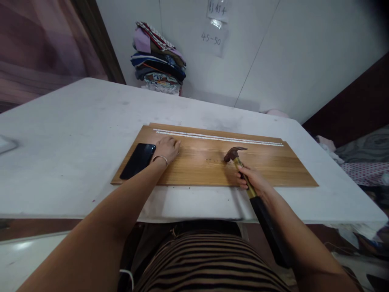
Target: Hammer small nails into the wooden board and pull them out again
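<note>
**On the white table: hammer over the board**

On the table [75,134] before me lies a long honey-brown wooden board [273,170], with a white strip [219,138] along its 12 o'clock edge. The hammer [264,217] has a rusty brown head down at mid-board, and its yellow neck and black grip run toward 5 o'clock. My right hand [253,180] is wrapped tight round the neck. A black phone [138,160] lies at the board's 9 o'clock end. My left hand [167,148] lies flat beside it, holding nothing.
</note>
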A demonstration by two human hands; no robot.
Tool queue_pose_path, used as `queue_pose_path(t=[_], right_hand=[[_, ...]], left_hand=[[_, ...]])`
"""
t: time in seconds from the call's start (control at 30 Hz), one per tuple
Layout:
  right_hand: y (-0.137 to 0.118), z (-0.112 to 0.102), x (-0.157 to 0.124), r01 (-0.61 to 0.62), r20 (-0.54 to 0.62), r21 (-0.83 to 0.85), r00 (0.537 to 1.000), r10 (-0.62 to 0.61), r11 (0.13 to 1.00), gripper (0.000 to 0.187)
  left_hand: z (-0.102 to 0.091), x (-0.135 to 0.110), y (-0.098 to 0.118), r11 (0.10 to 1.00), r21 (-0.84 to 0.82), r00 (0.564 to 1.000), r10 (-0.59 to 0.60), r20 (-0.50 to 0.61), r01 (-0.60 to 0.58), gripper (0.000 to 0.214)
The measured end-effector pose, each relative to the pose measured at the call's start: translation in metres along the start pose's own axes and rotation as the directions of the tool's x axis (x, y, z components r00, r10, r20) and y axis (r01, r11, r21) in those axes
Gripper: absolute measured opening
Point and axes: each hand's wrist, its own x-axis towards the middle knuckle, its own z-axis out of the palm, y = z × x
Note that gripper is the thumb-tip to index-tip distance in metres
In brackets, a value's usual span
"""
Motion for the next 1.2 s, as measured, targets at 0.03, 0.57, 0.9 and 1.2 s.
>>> queue_pose_path(t=[0.03,0.57,0.9,1.2], right_hand=[[-0.0001,0.0001,-0.0002,-0.001,0.001,-0.001,1.0,0.001,1.0,0.049],[0.0024,-0.0026,0.001,0.003,0.012,0.002,1.0,-0.003,1.0,0.045],[-0.0004,-0.0019,-0.0016,0.002,0.004,0.01,1.0,-0.002,1.0,0.048],[0.0006,-0.0021,-0.0008,0.006,0.015,0.003,1.0,-0.006,1.0,0.047]], left_hand=[[0.0001,0.0,0.0001,1.0,-0.004,1.0,-0.002,-0.001,0.002,0.047],[-0.0028,-0.0008,0.0018,0.999,-0.034,1.0,-0.006,0.001,0.006,0.047],[0.0013,-0.0001,-0.0013,0.999,-0.038,1.0,-0.009,0.002,0.01,0.049],[-0.0025,-0.0012,0.0015,0.999,-0.038,1.0,-0.008,0.011,0.008,0.046]])
